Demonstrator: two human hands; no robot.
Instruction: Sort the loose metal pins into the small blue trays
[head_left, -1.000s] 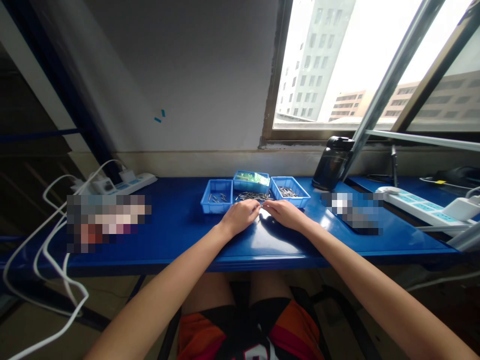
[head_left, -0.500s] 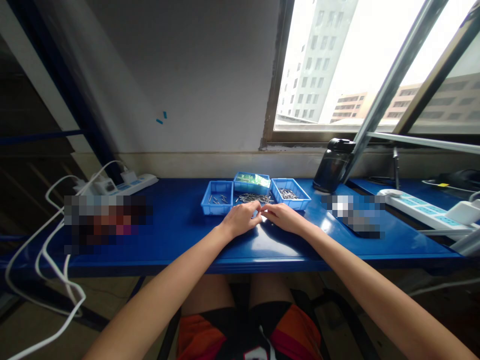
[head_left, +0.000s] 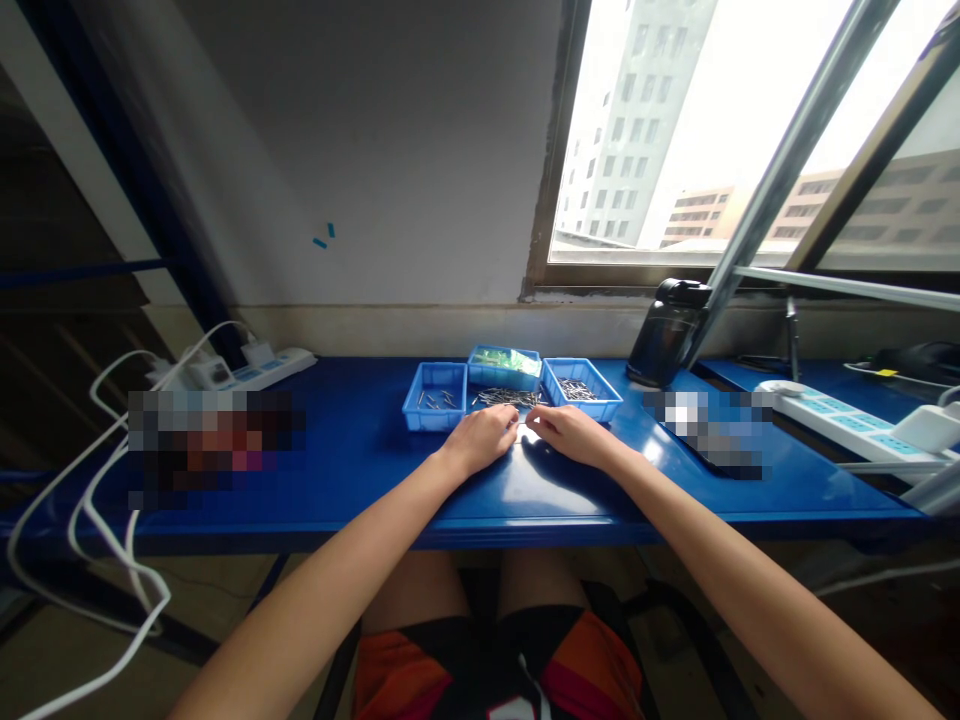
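Note:
My left hand (head_left: 484, 440) and my right hand (head_left: 568, 434) rest low over the blue table (head_left: 360, 450), fingertips facing each other with a small gap. Both have their fingers closed in a pinch; anything they hold is too small to name. Just beyond them lies a pile of thin metal pieces (head_left: 504, 397), partly hidden by the hands. A blue bin (head_left: 433, 420) on the left contains several scattered metal pieces. The right-hand blue bin (head_left: 596, 409) has a denser heap of them. Behind the pile, a third blue bin (head_left: 504, 381) bears a green printed packet (head_left: 501, 358).
A black bottle (head_left: 667, 335) stands at the back right. Power strips sit at the left (head_left: 281, 368) and right (head_left: 844, 420), with white cables (head_left: 90, 520) hanging at the left. Blurred-out items lie on both sides of the table. The wall and window close off the back.
My fingertips have drawn slightly apart; before, they met or nearly met. The bins and the pile look the same.

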